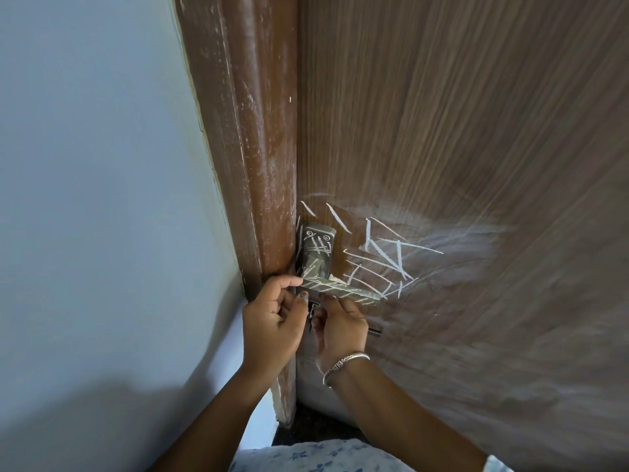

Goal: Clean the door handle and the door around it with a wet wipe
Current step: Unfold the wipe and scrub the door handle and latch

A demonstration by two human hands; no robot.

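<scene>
**Both hands bunched under the chalked handle**

On my feed the space between the two hands is the hard part. The left hand (275, 321) and the right hand (343, 328) sit close together just under the lever, both with fingers curled, and I cannot tell whether either one grips anything. Something dark shows in the gap between them, too small to name. A short dark tip (375, 332) pokes out past the right hand against the door; its other end is hidden. The lower part of the backplate (316, 247) is covered by the hands. The left forefinger reaches the lever's end nearest the frame.

A metal bracelet (343, 362) circles the right wrist. The brown door frame (252, 131), flecked with white, runs along the door's left edge, with a pale blue wall (102, 165) beyond it. Blue-flowered cloth (306, 458) is cut off at the bottom edge of the view.

The door handle (340, 291) sits at the left edge of the door (476, 131), tight beside the frame, with its lever pointing right. White chalk lines (384, 257) cross the backplate, stripe the lever and spread over the wood grain to its right. Further right a cloudy white smear (459, 240) fades across the panel.
</scene>
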